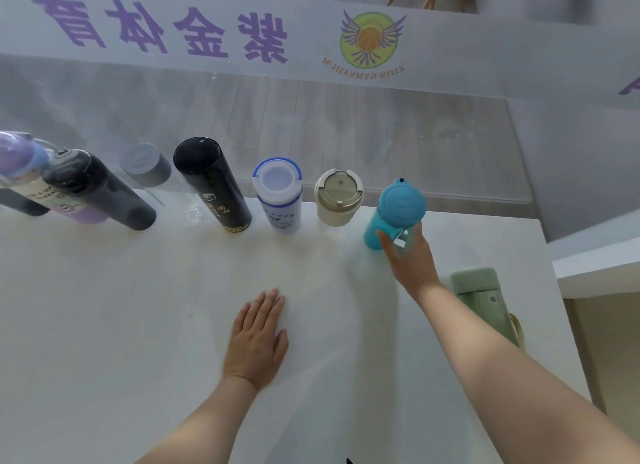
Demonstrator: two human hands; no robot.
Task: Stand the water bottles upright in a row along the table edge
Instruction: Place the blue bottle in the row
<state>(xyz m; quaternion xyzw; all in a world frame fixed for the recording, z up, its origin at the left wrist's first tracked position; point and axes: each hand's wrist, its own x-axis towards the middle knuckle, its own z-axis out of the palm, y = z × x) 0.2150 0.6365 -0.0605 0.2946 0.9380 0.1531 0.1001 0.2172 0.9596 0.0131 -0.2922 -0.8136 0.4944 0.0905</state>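
Note:
Several bottles stand upright in a row along the far edge of the white table (138, 325): a purple bottle (20, 166), a dark grey bottle (104, 190), a clear bottle with a grey cap (147, 169), a tall black bottle (214, 183), a white bottle with a blue rim (278, 193), and a beige-lidded cup (337, 200). At the row's right end stands a blue bottle (398, 211), with my right hand (410, 256) wrapped around its lower side. A pale green bottle (485, 301) lies on the table at the right, partly behind my right forearm. My left hand (258, 339) rests flat on the table.
The table's right edge is close to the green bottle. Beyond the far edge is a grey floor with a glass panel carrying purple lettering and a round logo (372, 41). A white ledge (595, 266) stands at the right.

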